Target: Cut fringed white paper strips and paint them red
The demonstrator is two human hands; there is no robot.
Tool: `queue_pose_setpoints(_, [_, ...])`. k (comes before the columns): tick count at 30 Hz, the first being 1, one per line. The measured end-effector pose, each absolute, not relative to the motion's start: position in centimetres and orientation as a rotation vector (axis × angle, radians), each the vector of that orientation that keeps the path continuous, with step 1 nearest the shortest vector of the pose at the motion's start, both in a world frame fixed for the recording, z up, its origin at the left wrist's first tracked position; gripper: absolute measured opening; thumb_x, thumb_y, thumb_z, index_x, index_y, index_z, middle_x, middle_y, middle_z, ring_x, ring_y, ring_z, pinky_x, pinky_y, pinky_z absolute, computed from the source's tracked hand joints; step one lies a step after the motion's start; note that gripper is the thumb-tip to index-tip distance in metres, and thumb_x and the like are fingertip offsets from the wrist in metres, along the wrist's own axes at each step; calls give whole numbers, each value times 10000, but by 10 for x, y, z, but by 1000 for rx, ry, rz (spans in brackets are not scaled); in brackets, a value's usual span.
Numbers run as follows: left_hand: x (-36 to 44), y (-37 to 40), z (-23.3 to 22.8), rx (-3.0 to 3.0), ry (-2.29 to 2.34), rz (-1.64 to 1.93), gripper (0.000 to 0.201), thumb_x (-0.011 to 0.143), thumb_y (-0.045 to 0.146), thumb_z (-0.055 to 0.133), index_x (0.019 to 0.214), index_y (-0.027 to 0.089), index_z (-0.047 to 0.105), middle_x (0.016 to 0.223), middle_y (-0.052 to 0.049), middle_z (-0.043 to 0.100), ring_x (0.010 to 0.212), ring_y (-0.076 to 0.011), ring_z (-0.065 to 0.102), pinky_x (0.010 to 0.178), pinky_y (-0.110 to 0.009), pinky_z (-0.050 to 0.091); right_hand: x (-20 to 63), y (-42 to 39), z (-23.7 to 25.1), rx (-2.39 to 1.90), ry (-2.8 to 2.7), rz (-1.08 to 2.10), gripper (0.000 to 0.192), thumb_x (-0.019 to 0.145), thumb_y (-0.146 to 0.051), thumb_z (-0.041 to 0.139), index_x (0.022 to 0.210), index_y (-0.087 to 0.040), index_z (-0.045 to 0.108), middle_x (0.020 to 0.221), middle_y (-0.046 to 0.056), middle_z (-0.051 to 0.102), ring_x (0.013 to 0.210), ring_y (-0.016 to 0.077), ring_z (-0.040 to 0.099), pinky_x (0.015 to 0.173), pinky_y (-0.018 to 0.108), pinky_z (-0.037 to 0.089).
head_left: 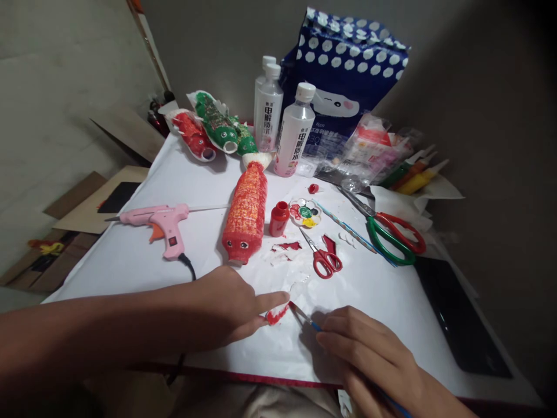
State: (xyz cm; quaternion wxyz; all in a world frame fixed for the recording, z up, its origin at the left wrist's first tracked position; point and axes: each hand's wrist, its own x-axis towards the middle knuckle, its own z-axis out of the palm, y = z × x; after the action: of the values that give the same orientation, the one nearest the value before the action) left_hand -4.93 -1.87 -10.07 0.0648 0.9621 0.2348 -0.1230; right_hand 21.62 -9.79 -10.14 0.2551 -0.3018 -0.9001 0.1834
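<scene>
A: Where's the piece being painted?
B: The small red-and-white piece (277, 315) is at the lower middle of the frame. The left hand (230, 305) holds it between an outstretched index finger and a digit below, perhaps the thumb; the other fingers are hidden.
A: And the right hand (369, 345)?
B: It grips a blue-handled paintbrush (314, 326), bristles at the piece's upper right end; I can't tell whether they touch. The fingers cover mid-handle, and the bottom edge cuts off its end.
A: What else is partly lost?
B: The pink glue gun's (174, 232) cord, left of centre, disappears behind the left forearm. At upper left, one green fish (246, 144) is partly covered by another (216, 123). The clear packets (369, 145) at upper right blur together.
A: Near the middle?
B: An orange-red fish (246, 206), an open red paint jar (279, 219) and small red-handled scissors (324, 261), all plainly seen.
</scene>
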Motion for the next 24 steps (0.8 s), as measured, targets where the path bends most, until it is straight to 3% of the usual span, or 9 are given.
queue_pose_setpoints(11, [-51,-19,-103,2907,716,-394,527,950,385,451,1458,305,338,677,-3,713,503,-182,590,517,-290,233,206,-106,-84,-987,-2461,407,260,954,-177,461,1106,-148,669,1074,125,722,997,233,672,861,305,581])
queue_pose_setpoints(24, [-51,-20,-103,2897,728,-362,505,934,379,468,1426,300,387,644,-3,696,475,-173,572,505,-289,224,202,-103,-75,-999,-2407,514,253,912,-121,487,1042,-169,698,1018,102,738,988,229,690,849,287,594])
